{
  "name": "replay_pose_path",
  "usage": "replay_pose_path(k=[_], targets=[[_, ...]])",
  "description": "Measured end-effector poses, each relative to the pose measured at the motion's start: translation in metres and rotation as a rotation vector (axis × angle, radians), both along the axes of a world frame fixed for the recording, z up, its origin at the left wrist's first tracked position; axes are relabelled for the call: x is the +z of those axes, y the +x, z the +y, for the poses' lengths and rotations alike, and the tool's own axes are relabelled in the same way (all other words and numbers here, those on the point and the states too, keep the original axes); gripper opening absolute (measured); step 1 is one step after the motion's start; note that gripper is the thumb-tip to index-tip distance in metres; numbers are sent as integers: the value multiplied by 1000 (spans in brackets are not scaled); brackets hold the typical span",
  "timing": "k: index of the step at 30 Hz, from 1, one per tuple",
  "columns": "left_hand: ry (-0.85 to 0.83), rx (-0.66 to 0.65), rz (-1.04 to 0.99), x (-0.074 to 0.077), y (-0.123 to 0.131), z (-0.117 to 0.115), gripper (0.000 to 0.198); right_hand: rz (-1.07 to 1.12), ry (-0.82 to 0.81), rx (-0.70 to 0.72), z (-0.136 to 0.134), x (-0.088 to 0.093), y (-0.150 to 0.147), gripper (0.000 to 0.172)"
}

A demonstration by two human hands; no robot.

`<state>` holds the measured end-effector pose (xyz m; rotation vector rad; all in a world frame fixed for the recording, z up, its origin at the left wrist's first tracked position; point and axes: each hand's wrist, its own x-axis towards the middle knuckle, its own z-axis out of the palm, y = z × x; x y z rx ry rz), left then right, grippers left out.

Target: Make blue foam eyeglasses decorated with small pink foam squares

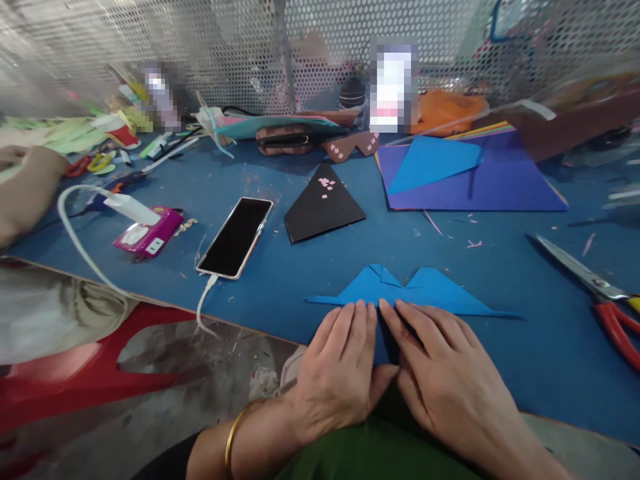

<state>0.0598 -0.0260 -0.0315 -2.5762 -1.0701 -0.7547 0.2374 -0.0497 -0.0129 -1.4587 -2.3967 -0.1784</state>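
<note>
- Now the left hand (336, 370) touches folded blue paper (430, 292), fingers close together.
- The right hand (447, 367) does too, fingers slightly spread.
- Black paper (325, 215) lies past the fingertips.

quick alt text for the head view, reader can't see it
A person's left hand and right hand touch the near edge of a folded blue paper with two peaks, on a blue table. A black sheet bearing pink bits lies beyond it, a dark-screened phone to the left, red-handled scissors to the right.

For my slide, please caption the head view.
Left hand and right hand touch folded blue paper on a blue table.
</note>
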Motion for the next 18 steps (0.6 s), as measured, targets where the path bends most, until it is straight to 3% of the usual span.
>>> replay_pose_path(k=[6,9,12,18], targets=[[-90,-40,-107,6,-12,10,39,-34,6,12,1,0,-1,48],[-178,73,-260,15,-24,22,26,-42,11,8,2,0,-2,50],[-242,193,-287,23,-36,34,22,-32,31,6,3,2,-2,47],[-479,155,-282,34,-43,48,8,-52,99,-15,10,9,-3,33]])
